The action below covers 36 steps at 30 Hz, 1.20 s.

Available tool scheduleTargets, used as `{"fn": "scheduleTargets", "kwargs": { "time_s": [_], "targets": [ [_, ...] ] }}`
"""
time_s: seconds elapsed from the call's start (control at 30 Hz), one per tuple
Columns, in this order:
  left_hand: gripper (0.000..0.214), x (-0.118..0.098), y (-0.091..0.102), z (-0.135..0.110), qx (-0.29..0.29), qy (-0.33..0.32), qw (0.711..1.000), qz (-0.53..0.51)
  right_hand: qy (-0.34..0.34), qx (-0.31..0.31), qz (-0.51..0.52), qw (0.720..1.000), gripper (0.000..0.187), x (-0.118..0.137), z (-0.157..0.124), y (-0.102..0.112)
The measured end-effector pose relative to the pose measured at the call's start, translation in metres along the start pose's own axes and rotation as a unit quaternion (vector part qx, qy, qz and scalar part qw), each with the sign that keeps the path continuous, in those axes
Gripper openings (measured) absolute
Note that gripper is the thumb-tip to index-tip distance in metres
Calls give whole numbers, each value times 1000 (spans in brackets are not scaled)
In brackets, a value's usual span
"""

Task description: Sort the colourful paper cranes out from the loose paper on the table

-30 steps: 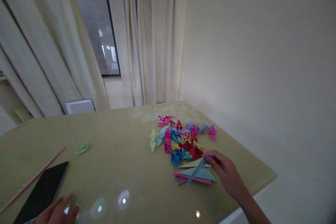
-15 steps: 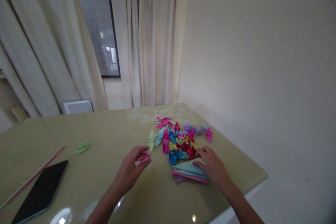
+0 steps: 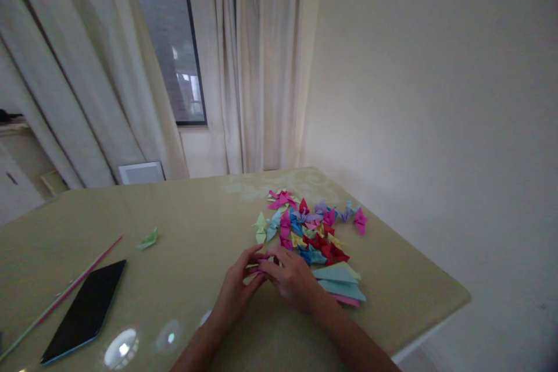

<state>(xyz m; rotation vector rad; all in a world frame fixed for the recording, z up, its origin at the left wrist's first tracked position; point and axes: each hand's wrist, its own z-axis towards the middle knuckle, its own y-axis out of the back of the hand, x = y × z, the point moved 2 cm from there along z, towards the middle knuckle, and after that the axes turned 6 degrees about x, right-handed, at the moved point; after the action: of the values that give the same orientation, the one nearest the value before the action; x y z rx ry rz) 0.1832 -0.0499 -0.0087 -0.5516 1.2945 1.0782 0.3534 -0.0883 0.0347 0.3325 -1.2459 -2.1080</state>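
Note:
My left hand and my right hand meet over the table, fingers pinched together on a small pink folded paper. Most of that paper is hidden by the fingers. Right behind the hands lies a pile of colourful origami cranes in red, blue, pink, yellow and purple. A pale green crane lies at the pile's left side. Beside my right wrist rests a stack of folded paper pieces, light blue on top and pink below, partly covered by my right hand.
At left, a dark tablet or phone lies near a long thin pink and green stick. A single green folded paper sits apart on the glossy table. Wall and curtains stand behind the table.
My right hand has left the folded paper stack and moved left to join my left hand at the pink paper. The whole view has shifted slightly.

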Motion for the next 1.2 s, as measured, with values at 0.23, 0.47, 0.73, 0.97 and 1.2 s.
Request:
{"fn": "scheduleTargets", "kwargs": {
  "time_s": [0.23,0.47,0.73,0.97,1.2],
  "targets": [
    [50,-1,18,9,-3,-27,992,127,-45,-105,-14,993,17,-3,-24,-2],
    [46,18,113,13,-317,212,829,410,-40,-114,28,992,20,1,-19,3],
    [55,42,200,6,-354,319,748,462,-25,-156,52,986,26,-2,-26,3],
    [51,46,213,10,-283,343,763,469,-135,-332,60,932,25,-28,-41,35],
    [47,53,215,12,-319,334,772,437,-325,-229,45,916,35,-157,-96,86]
  ]
}}
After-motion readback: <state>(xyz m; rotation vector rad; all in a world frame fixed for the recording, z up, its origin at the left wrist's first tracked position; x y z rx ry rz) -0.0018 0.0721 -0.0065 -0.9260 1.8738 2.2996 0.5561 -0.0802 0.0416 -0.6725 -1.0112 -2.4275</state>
